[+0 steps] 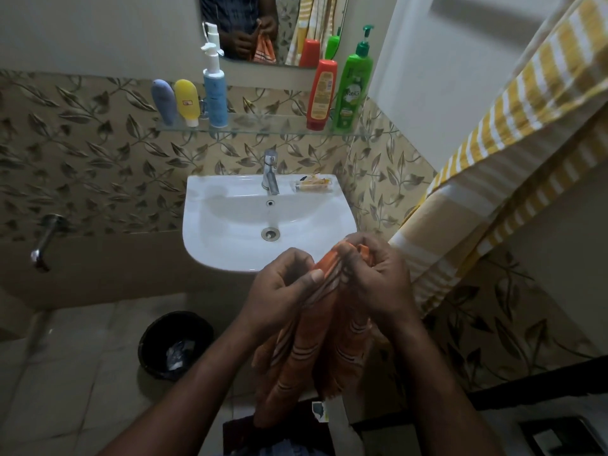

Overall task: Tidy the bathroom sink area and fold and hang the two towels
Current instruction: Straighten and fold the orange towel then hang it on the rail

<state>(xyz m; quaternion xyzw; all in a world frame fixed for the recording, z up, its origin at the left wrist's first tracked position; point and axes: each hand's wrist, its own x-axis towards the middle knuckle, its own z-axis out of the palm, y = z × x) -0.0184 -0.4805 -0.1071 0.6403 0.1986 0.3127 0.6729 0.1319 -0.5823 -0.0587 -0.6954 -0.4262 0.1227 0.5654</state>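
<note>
- Dim overall; the left hand (279,291) and right hand (378,278), gripping the orange towel (316,357), sit in murky shade.
- Brightest patch beyond the hands: the white sink (230,225), lit from above.
- Soft shadow on the wall (427,77) above the right hand.
- Edges bow outward; the floor (65,373) left of the left hand smears.

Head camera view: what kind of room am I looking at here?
Most likely a small home bathroom: a white sink with a tap, a glass shelf of toiletry bottles below a mirror, and a yellow striped towel hanging at the right. The left hand and right hand grip an orange towel.
</note>
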